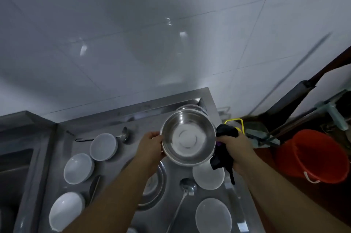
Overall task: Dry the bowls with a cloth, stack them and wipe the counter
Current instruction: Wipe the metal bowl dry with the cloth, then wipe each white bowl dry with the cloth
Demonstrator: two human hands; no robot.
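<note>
Light, stiff, slippery round steel bowl: pinched at left rim by left hand; right hand gripping soft dark cloth at right rim.

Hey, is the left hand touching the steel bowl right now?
Touching. The head view shows the left hand gripping the steel bowl at its left rim, its fingers curled against the edge.

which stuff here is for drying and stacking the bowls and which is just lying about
For the job:
- steel bowl held by left hand
- dark cloth gripped in right hand
- white bowls on the counter

Lying about:
- ladle
- red bucket
- yellow-rimmed container
</note>
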